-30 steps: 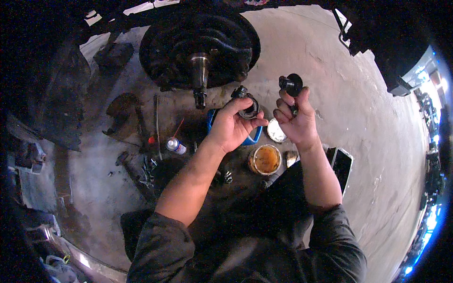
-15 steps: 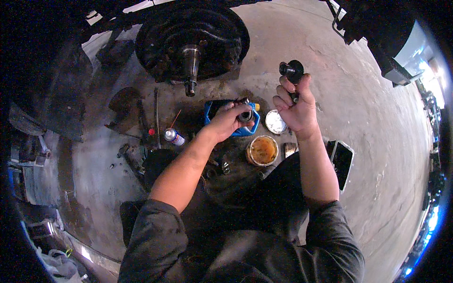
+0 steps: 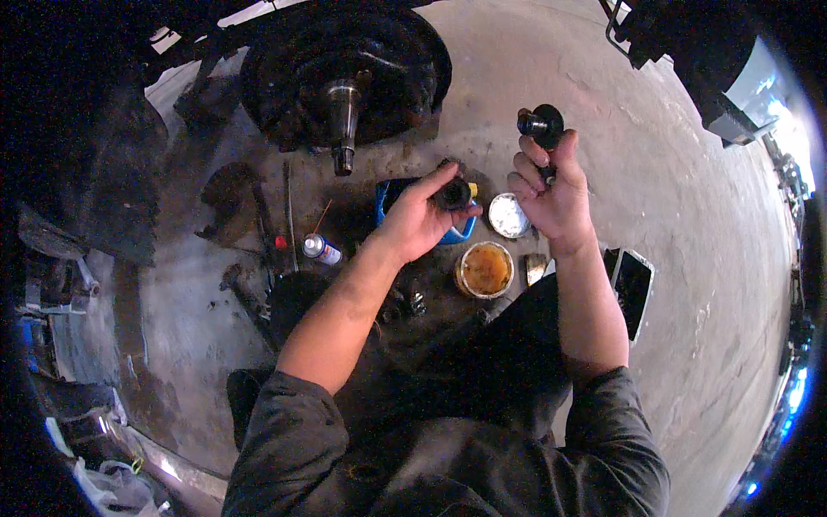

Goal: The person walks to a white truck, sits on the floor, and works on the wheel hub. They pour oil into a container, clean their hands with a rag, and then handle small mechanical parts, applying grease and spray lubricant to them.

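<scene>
While the left hand [image 3: 413, 220] grips a dark ringed part [image 3: 456, 195], the right hand [image 3: 558, 207] grips a dark flanged part [image 3: 550, 126].
Flanged part sits farther out and right of the ringed one, clearly apart; its stub points left, axis roughly crosswise. Ringed part's axis: can't tell. Blue jug [image 3: 468, 230] beneath left hand. Bare spindle [image 3: 345, 116] beyond, left of both, nearer left hand, tip toward the person.
</scene>
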The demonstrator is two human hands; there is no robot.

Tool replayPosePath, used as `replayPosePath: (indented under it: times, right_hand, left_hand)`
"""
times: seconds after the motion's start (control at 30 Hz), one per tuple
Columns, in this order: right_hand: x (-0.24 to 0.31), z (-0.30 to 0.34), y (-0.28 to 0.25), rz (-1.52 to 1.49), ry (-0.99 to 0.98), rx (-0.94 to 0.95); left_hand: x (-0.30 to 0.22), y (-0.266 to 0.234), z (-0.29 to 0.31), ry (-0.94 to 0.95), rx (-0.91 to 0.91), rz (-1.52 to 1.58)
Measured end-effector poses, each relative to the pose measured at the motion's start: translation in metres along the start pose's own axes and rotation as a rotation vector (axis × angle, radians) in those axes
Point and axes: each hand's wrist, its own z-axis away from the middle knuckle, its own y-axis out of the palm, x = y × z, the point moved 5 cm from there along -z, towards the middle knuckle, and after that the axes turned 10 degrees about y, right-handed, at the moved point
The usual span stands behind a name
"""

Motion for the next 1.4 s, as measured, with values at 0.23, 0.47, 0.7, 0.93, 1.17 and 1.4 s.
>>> replayPosePath:
  times: [0.23,0.47,0.7,0.93,1.17,1.4]
  right_hand:
    - [0.003,-0.008,-0.013,0.004,-0.04,0.002]
    - [-0.002,-0.022,-0.002,0.002,-0.04,-0.059]
    - [-0.011,-0.035,-0.009,0.031,-0.011,-0.118]
    - [-0.011,-0.04,-0.019,0.051,0.021,-0.137]
    - [-0.009,-0.038,-0.025,0.055,0.033,-0.177]
    - [-0.011,-0.038,-0.028,0.093,0.051,-0.195]
  left_hand:
    - [0.064,-0.136,-0.037,-0.358,-0.289,-0.794]
    - [0.163,-0.32,-0.031,-0.415,-0.599,-1.436]
    - [0.206,-0.365,-0.039,-0.326,-0.553,-1.636]
    - [0.22,-0.376,-0.026,-0.006,-0.495,-1.703]
    - [0.229,-0.359,-0.031,0.006,-0.479,-1.813]
    - [0.251,-0.386,-0.034,-0.033,-0.52,-1.897]
